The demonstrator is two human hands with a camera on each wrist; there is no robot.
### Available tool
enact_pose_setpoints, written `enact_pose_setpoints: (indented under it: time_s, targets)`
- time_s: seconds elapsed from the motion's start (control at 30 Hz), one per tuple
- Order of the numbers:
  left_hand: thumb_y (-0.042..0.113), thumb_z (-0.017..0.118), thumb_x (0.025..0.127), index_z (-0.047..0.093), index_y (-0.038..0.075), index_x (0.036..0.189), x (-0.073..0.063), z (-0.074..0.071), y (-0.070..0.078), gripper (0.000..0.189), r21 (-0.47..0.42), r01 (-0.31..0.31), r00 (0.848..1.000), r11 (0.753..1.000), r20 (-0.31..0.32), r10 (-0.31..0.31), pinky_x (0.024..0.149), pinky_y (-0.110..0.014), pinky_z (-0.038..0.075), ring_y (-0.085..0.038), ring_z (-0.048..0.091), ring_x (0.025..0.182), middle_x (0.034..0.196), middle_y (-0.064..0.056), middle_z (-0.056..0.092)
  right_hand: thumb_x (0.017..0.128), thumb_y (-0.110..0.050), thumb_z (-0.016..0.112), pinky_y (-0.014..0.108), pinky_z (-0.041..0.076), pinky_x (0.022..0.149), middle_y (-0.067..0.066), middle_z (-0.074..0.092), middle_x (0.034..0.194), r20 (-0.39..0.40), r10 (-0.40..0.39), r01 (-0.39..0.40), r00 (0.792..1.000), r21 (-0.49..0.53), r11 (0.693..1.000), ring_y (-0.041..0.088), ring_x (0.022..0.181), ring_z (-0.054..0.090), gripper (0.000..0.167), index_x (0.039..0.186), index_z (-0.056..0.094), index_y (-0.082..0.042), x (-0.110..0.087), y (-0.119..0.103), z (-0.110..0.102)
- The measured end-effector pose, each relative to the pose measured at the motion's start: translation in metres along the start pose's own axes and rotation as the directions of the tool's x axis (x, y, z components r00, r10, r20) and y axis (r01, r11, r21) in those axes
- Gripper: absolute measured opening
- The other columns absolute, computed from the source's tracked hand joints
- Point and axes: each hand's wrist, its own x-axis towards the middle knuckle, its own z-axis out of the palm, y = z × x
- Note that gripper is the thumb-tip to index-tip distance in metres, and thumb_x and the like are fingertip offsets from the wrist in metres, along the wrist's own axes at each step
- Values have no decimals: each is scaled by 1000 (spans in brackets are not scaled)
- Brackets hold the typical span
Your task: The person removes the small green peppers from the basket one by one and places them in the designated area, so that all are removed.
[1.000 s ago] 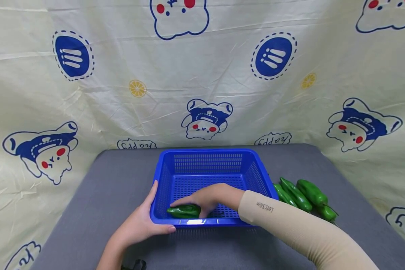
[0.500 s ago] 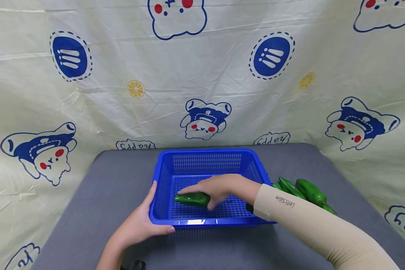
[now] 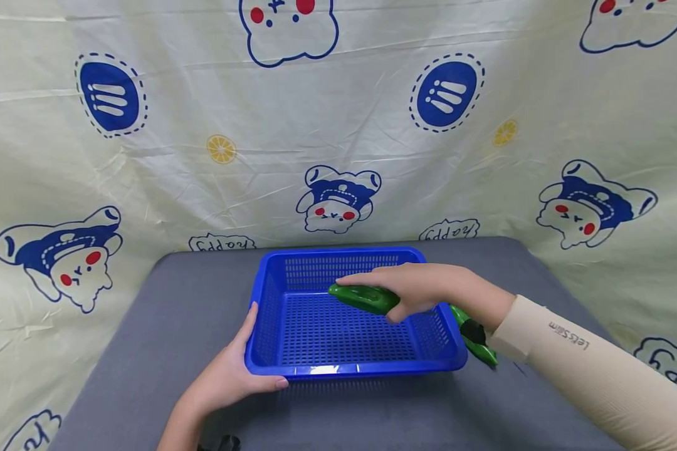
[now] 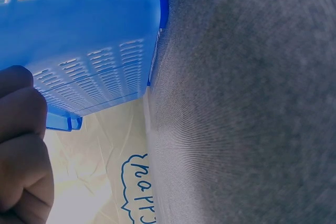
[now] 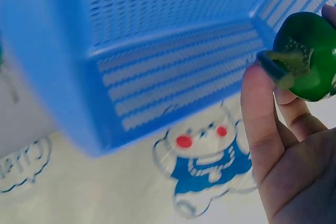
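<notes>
My right hand (image 3: pixel 414 288) grips a green pepper (image 3: pixel 367 299) and holds it above the right half of a blue plastic basket (image 3: pixel 355 371). In the right wrist view the pepper's stem end (image 5: pixel 294 64) faces the camera, with my fingers round its side. My left hand (image 3: pixel 225 376) holds the basket's front left corner, the thumb along the front rim and the fingers at the left side. The left wrist view shows the curled fingers (image 4: pixel 23 150) against the basket's outer wall (image 4: pixel 94 24). Inside, the basket's mesh floor (image 3: pixel 344 332) shows no peppers.
More green peppers (image 3: pixel 482 352) lie on the grey table (image 3: pixel 203 300) right of the basket, partly hidden by my right forearm and its beige sleeve (image 3: pixel 587 357). A printed cloth (image 3: pixel 338 125) hangs behind the table. A dark object (image 3: pixel 228 443) shows by my left wrist.
My right hand has lifted the pepper from the basket's front floor and carried it up and to the right. The left hand keeps its hold on the corner.
</notes>
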Motion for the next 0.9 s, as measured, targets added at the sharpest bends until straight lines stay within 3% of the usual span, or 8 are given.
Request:
enact_pose_setpoints:
  time_s: [0.1, 0.23, 0.37, 0.53, 0.9]
  targets:
    - [31, 92, 68, -8, 27, 160, 0, 0, 0, 136, 15, 9, 1000, 1000, -2, -8, 102, -42, 45, -29, 56, 123, 164, -20, 15, 86, -13, 74, 33, 48, 77, -7, 44, 148, -11, 41, -40, 999, 33, 999, 16, 98, 55, 97, 151, 17, -57, -15, 13, -3]
    - [31, 92, 68, -8, 27, 160, -1, -1, 1, 136, 28, 8, 1000, 1000, -3, -8, 101, -40, 45, -27, 56, 122, 164, -19, 15, 87, -13, 74, 45, 52, 89, -2, 35, 159, -28, 69, -67, 997, 54, 996, 25, 119, 54, 96, 153, 17, -53, -34, 29, -6]
    - [31, 92, 68, -8, 27, 160, -1, -1, 1, 136, 40, -3, 1000, 999, -8, 3, 101, -38, 45, -24, 58, 119, 163, -20, 20, 88, -12, 74, 58, 40, 107, 3, 25, 165, -69, 71, -66, 995, 75, 995, 35, 144, 37, 95, 157, 17, -45, -52, 41, -9]
    - [32, 92, 68, -8, 27, 160, -1, -1, 1, 136, 50, -3, 1000, 999, -7, 3, 101, -38, 45, -24, 58, 118, 163, -20, 19, 89, -15, 74, 62, 28, 113, 6, 23, 165, -120, 76, -62, 990, 115, 991, 40, 148, 27, 93, 158, 17, -39, -69, 56, -8]
    - [33, 92, 68, -8, 25, 160, -2, 1, 1, 136, 51, 7, 1000, 999, -11, -7, 103, -42, 44, -26, 57, 122, 164, -20, 16, 88, -37, 73, 68, 27, 111, 12, 17, 166, -131, 112, -84, 985, 204, 975, 46, 148, 20, 93, 160, 14, -30, -94, 96, 8]
